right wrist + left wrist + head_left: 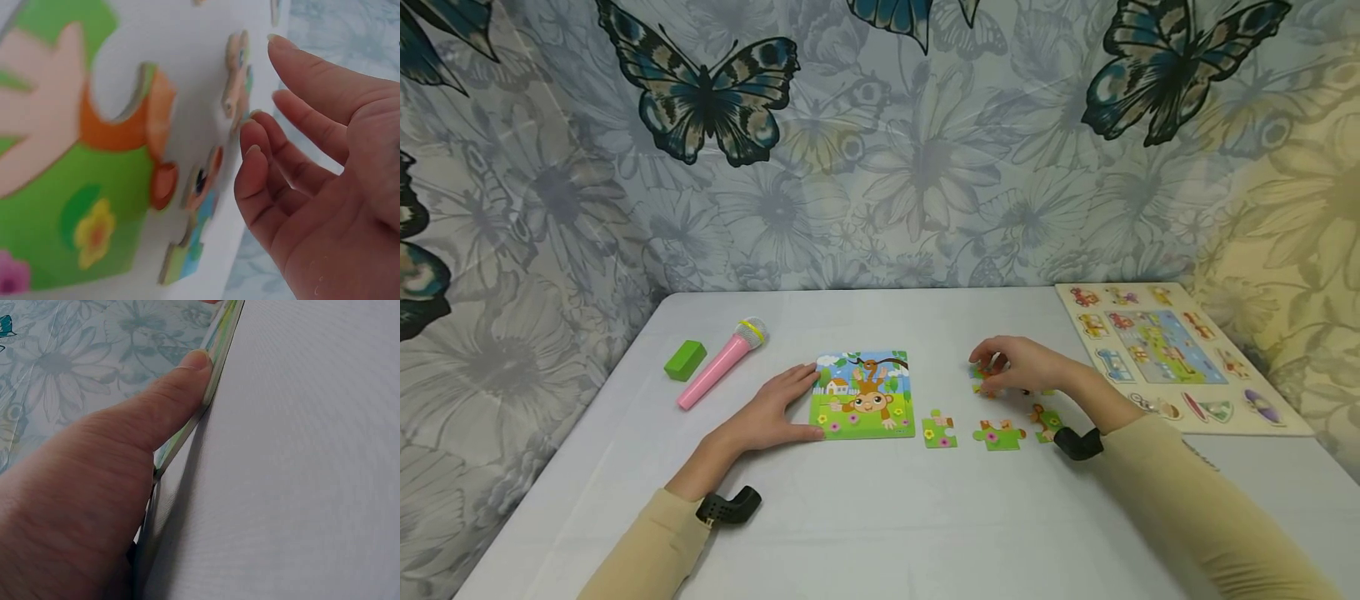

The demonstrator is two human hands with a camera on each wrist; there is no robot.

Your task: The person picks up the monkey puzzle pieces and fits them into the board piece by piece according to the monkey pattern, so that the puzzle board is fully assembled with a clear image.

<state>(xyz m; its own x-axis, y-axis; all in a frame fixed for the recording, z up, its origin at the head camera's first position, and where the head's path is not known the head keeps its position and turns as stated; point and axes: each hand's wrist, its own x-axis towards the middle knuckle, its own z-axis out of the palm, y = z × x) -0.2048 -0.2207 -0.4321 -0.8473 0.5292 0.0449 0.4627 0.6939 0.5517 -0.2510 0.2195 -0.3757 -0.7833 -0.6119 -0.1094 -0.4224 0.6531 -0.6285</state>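
Observation:
A square picture puzzle of a hanging monkey [863, 423] lies flat on the white table. My left hand [771, 408] rests against its left side, fingers straight, the thumb [181, 384] on its near edge. To the right, my right hand [1030, 364] reaches over loose jigsaw pieces with fingers bent. In the right wrist view, a gap separates thumb and fingertips, with a puzzle piece [237, 81] just beyond them. Nearer lie a flower piece [938, 433], another green piece [1000, 436] and a piece with brown [1047, 421]. Other pieces are partly hidden under the hand.
A pink toy microphone [718, 367] and a green block [685, 360] lie at the left. On the right lies a large cream board [1090, 367] with printed pictures. A patterned curtain with butterflies [703, 100] hangs behind the table.

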